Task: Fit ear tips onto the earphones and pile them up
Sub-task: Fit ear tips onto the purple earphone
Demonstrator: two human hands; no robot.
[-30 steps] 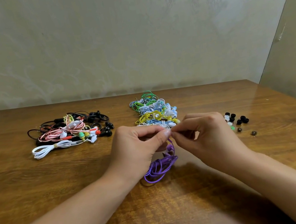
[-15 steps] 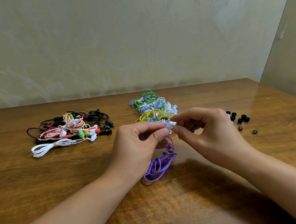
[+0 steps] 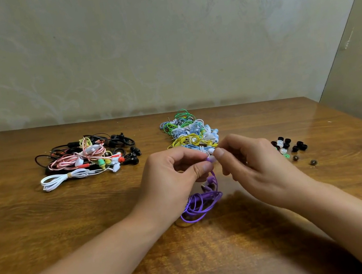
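Holding item one, a purple earbud [image 3: 211,158], both hands meet above the table [image 3: 48,227]: left hand [image 3: 176,177] with fingers curled, thumb and forefinger pinching the bud; right hand [image 3: 250,164] with fingertips pinched against the bud's other side; whether an ear tip sits between them is too small to tell. Item two, purple cable [image 3: 200,204]: hangs from the bud between the hands, its coiled loops resting on the table just below the left wrist. Item three, mixed pile [image 3: 87,158]: black, pink, white and red earphones, tangled, far left of the hands, with a bundled white set along its near edge. Item four, second pile [image 3: 189,130]: green, blue, yellow and white earphones, heaped at centre directly behind the hands. Item five, ear tips [image 3: 289,145]: loose cluster, mostly black with a few clear and one green, right of the right hand; two stray dark ones lie a little nearer and further right. Backdrop: pale patterned wall [image 3: 138,49].
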